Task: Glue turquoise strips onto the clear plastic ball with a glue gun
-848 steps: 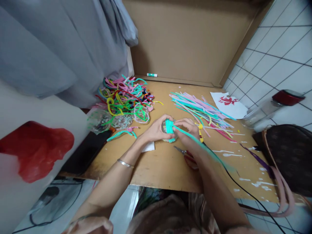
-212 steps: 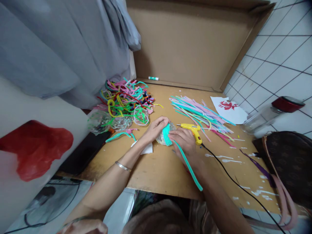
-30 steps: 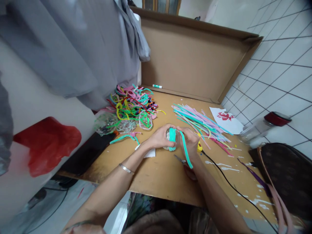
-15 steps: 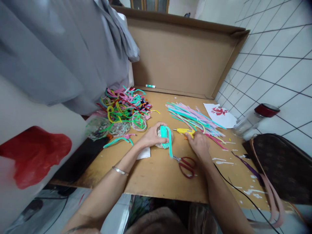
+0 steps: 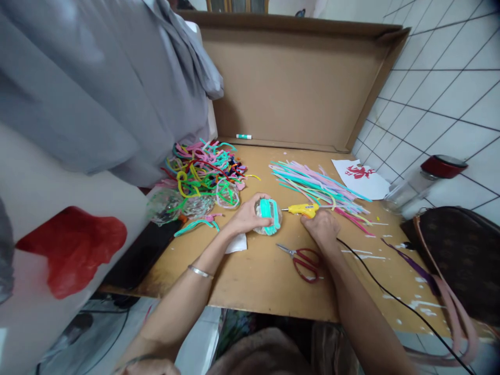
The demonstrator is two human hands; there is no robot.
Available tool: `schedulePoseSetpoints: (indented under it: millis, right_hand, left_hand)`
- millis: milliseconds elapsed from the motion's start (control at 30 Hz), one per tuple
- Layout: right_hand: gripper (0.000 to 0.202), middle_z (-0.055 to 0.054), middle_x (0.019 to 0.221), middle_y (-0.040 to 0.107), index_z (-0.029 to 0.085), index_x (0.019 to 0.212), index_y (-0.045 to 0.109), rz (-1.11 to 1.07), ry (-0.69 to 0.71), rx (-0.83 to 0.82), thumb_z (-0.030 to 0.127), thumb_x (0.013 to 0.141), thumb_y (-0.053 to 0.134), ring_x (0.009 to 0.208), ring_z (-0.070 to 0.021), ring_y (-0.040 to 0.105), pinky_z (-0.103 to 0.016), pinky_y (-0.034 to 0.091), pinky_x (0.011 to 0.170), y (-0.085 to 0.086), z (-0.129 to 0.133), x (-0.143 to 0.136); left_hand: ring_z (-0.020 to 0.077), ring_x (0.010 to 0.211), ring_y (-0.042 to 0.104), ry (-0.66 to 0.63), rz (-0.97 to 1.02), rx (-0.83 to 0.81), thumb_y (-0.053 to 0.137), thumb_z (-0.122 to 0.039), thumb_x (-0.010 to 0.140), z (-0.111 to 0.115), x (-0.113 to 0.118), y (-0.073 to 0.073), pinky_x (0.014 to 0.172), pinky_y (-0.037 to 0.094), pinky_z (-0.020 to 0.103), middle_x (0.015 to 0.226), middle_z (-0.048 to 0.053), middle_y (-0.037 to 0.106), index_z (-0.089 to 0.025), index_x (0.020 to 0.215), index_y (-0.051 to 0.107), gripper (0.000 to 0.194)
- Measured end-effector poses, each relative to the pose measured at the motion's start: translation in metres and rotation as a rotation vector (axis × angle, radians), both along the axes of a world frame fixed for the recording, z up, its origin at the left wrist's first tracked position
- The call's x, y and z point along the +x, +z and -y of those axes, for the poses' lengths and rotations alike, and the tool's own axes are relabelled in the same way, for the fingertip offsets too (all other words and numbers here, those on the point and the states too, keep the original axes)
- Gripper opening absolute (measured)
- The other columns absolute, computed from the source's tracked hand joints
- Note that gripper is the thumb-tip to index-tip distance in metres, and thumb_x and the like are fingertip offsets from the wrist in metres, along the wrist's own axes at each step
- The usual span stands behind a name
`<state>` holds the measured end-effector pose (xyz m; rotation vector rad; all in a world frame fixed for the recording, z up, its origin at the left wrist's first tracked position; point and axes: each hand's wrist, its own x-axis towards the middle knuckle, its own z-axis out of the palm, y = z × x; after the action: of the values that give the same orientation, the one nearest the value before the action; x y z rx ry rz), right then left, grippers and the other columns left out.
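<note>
My left hand (image 5: 252, 214) grips a clear round plastic piece (image 5: 258, 229) by its left side. Rows of turquoise pipe cleaner (image 5: 267, 211) lie over it, with a bent length along the right. My right hand (image 5: 321, 224) is closed around a yellow hot glue gun (image 5: 304, 209), whose nozzle points left at the plastic piece, a small gap between them. Below the two hands, red-handled scissors (image 5: 307, 264) lie on the table with slightly parted blades. A white paper scrap (image 5: 237, 244) sits partly beneath my left wrist.
Tangled pipe cleaners (image 5: 207, 166) heap at the back left, near clear plastic pieces (image 5: 166, 205). Straight pipe cleaners (image 5: 312, 179) lie at the back right. A bottle (image 5: 414, 187), a brown bag (image 5: 461, 250) and a black cord (image 5: 383, 297) are on the right. Cardboard (image 5: 289, 88) stands behind.
The loose turquoise end that hung down toward the scissors now lies folded up against the plastic piece. The glue gun stays in my right hand. The whole view has shifted slightly.
</note>
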<state>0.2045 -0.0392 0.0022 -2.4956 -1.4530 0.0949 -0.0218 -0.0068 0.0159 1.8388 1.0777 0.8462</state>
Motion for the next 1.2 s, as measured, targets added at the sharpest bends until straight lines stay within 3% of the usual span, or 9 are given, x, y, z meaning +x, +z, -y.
schedulePoseSetpoints:
  millis: [100,200,400,567,733,1200]
  right_hand:
    - [0.053,-0.017,0.095,0.070,0.011,0.119,0.058,-0.021,-0.041,0.114,0.045,0.078,0.058,0.091,-0.0326,0.067,-0.036,0.045,0.070,0.008,0.007,-0.002]
    - [0.049,-0.014,0.091,0.069,0.013,0.116,0.058,0.010,-0.059,0.336,0.043,0.077,0.056,0.086,-0.0304,0.065,-0.035,0.042,0.069,0.014,0.011,-0.005]
    - [0.026,-0.009,0.080,0.065,0.019,0.085,0.059,0.073,0.148,0.701,0.041,0.075,0.053,0.076,-0.0251,0.059,-0.033,0.041,0.066,0.009,0.013,-0.007]
    - [0.017,-0.005,0.073,0.060,0.021,0.079,0.053,0.130,0.313,0.855,0.037,0.075,0.056,0.070,-0.0214,0.057,-0.031,0.042,0.063,0.008,0.016,-0.011]
    - [0.016,-0.003,0.074,0.061,0.021,0.083,0.053,0.187,0.396,0.937,0.034,0.077,0.059,0.068,-0.0192,0.057,-0.029,0.041,0.059,0.006,0.019,-0.016]
    - [0.020,-0.005,0.082,0.066,0.020,0.092,0.055,0.225,0.391,0.944,0.034,0.079,0.058,0.071,-0.0197,0.061,-0.029,0.043,0.059,0.002,0.018,-0.018]
  left_hand:
    - [0.0125,0.074,0.051,-0.005,0.033,-0.003,0.073,-0.028,0.057,0.000,-0.001,0.000,0.068,0.044,0.023,0.089,-0.002,0.057,-0.017,0.114,0.054,0.061]
    - [0.0125,0.074,0.051,-0.026,0.064,-0.029,0.075,-0.030,0.057,-0.002,-0.002,0.000,0.069,0.045,0.023,0.087,-0.002,0.057,-0.016,0.114,0.054,0.062]
    - [0.0148,0.082,0.054,-0.017,0.080,-0.027,0.073,-0.027,0.056,-0.006,-0.006,-0.002,0.076,0.046,0.025,0.097,0.001,0.059,-0.016,0.114,0.055,0.061]
    - [0.0175,0.092,0.054,-0.072,0.120,-0.054,0.075,-0.032,0.055,-0.007,-0.006,0.000,0.083,0.047,0.027,0.106,0.004,0.058,-0.015,0.114,0.054,0.065]
    - [0.0181,0.091,0.055,-0.066,0.095,-0.064,0.077,-0.035,0.055,-0.005,-0.007,0.003,0.079,0.047,0.026,0.101,0.004,0.059,-0.014,0.113,0.054,0.066]
    - [0.0180,0.092,0.057,-0.078,0.097,-0.072,0.080,-0.034,0.055,-0.004,-0.007,0.002,0.083,0.048,0.027,0.109,0.005,0.061,-0.015,0.113,0.054,0.067]
